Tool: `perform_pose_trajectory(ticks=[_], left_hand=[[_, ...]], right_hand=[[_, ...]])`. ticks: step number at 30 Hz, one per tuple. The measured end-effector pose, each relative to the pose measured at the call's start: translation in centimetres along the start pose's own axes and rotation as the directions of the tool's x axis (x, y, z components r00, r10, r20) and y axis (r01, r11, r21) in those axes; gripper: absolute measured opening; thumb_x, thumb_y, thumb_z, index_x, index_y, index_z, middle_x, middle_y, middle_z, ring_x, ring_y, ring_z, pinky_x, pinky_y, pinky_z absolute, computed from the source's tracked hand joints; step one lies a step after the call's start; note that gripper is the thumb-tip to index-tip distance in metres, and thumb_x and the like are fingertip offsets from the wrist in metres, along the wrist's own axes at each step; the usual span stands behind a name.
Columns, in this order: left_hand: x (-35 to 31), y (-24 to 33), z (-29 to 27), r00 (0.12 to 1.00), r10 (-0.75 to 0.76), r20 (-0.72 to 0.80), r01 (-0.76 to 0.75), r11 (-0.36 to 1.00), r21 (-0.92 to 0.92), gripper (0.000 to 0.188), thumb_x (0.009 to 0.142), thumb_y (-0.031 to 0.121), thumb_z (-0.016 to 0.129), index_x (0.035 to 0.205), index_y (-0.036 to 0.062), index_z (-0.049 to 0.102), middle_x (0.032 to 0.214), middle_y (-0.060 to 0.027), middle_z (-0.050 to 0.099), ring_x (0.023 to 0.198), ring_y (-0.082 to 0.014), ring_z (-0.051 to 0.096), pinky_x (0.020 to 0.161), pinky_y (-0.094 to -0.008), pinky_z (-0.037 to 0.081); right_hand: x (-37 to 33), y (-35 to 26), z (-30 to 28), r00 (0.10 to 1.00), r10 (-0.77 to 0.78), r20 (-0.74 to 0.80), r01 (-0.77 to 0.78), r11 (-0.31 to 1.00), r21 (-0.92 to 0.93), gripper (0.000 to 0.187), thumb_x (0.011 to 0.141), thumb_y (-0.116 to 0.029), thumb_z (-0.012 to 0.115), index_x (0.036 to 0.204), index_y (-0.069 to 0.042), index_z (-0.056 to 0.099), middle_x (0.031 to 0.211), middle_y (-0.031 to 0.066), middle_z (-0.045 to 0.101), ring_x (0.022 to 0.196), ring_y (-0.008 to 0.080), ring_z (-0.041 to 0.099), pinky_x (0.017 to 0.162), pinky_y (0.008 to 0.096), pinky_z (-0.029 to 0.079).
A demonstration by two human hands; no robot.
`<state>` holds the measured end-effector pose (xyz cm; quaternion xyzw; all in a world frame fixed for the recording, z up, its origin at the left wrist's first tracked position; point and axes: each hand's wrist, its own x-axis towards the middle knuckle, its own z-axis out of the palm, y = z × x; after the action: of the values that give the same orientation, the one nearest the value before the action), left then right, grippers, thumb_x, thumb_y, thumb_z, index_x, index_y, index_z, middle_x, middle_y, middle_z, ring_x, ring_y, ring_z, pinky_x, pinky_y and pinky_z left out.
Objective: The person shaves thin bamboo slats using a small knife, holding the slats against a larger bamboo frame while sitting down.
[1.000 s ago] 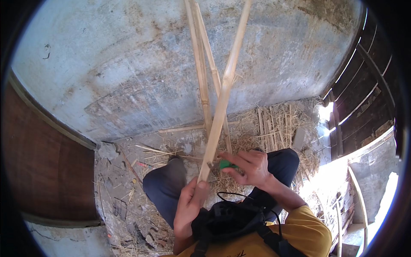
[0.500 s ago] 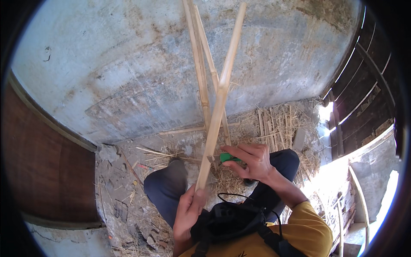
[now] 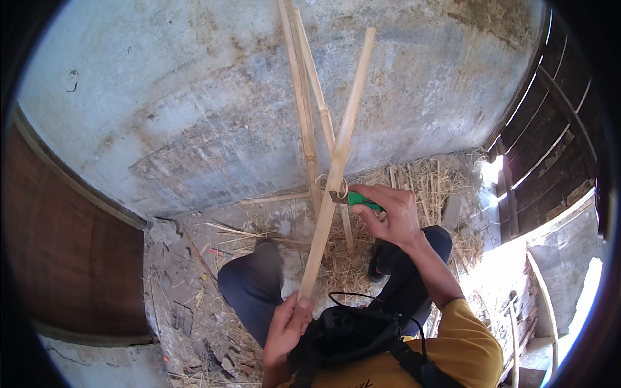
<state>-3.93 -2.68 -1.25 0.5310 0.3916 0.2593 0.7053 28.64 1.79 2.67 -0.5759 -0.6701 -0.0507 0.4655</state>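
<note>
A split bamboo pole (image 3: pixel 321 233) slants up and away in front of me, its near end in the closed fingers of my left hand (image 3: pixel 288 323). My right hand (image 3: pixel 396 213) grips a green-handled utility knife (image 3: pixel 364 201). The knife's blade lies against the pole a little below a bamboo node, and a thin curled shaving (image 3: pixel 343 188) stands beside it. Behind the held pole, two more bamboo lengths (image 3: pixel 301 97) lean on the wall, crossing behind it. The left thumb lies along the pole, while the right fingers wrap the handle.
A stained grey wall (image 3: pixel 207 123) rises ahead. Shavings and straw-like strips (image 3: pixel 427 187) litter the floor around my bent legs (image 3: pixel 249 284). A brown panel (image 3: pixel 77 239) stands at left, dark slats (image 3: pixel 550 136) at right. A black bag (image 3: pixel 343 330) sits at my waist.
The held pole's far end has come lower, toward me. My right hand and the knife have moved away from me, up along the pole, and a curled shaving now shows by the blade.
</note>
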Motion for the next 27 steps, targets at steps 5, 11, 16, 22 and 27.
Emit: perform_pose_trajectory(ticks=[5,11,16,22,27], left_hand=[[-0.8,-0.7,-0.2,0.997,-0.076,0.021,0.076,0.997,-0.025,0.028,0.121,0.026,0.049,0.103,0.0057,0.059,0.073,0.0043,0.048,0.059,-0.003,0.04,0.052,-0.0234,0.033],[-0.8,0.0,-0.1,0.993,-0.12,0.004,0.12,0.992,-0.041,0.028,0.12,0.028,0.05,0.104,0.0066,0.059,0.073,0.0047,0.045,0.058,-0.0034,0.036,0.053,-0.0231,0.03],[0.3,-0.5,-2.2,0.981,-0.124,0.152,0.124,0.992,0.006,0.026,0.118,0.023,0.053,0.104,0.004,0.062,0.081,0.0011,0.058,0.063,-0.0062,0.051,0.059,-0.0253,0.042],[2.8,-0.3,-2.9,0.978,0.113,0.174,-0.141,0.978,0.157,0.018,0.108,0.01,0.07,0.121,-0.0021,0.068,0.093,-0.0039,0.07,0.091,-0.0103,0.071,0.082,-0.0292,0.057],[5.5,3.7,0.5,0.955,0.288,0.069,-0.295,0.948,0.116,0.027,0.108,0.011,0.07,0.131,-0.0014,0.066,0.095,-0.0028,0.07,0.09,-0.0094,0.067,0.082,-0.0296,0.055]], right_hand=[[0.8,2.5,-0.1,0.997,0.009,-0.08,-0.013,0.999,-0.048,0.03,0.097,-0.03,0.083,0.119,-0.01,0.082,0.096,0.0083,0.082,0.074,0.0275,0.078,0.064,0.036,0.059],[0.8,2.0,0.1,0.996,0.087,-0.037,-0.088,0.996,-0.028,0.028,0.097,-0.03,0.082,0.115,-0.008,0.082,0.094,0.0094,0.081,0.072,0.0288,0.076,0.064,0.0366,0.059],[0.2,2.0,-0.1,0.996,0.045,-0.074,-0.047,0.999,-0.026,0.027,0.097,-0.029,0.083,0.113,-0.008,0.083,0.095,0.009,0.081,0.073,0.0284,0.076,0.064,0.0363,0.059],[0.1,-0.3,-1.6,1.0,-0.011,-0.026,0.01,1.0,-0.023,0.027,0.093,-0.026,0.086,0.113,-0.009,0.082,0.096,0.0083,0.081,0.075,0.0269,0.078,0.064,0.0354,0.059],[0.1,-1.5,-2.2,0.999,-0.048,0.013,0.049,0.998,-0.038,0.032,0.09,-0.026,0.088,0.117,-0.011,0.082,0.097,0.0065,0.081,0.075,0.0253,0.077,0.063,0.0344,0.059]])
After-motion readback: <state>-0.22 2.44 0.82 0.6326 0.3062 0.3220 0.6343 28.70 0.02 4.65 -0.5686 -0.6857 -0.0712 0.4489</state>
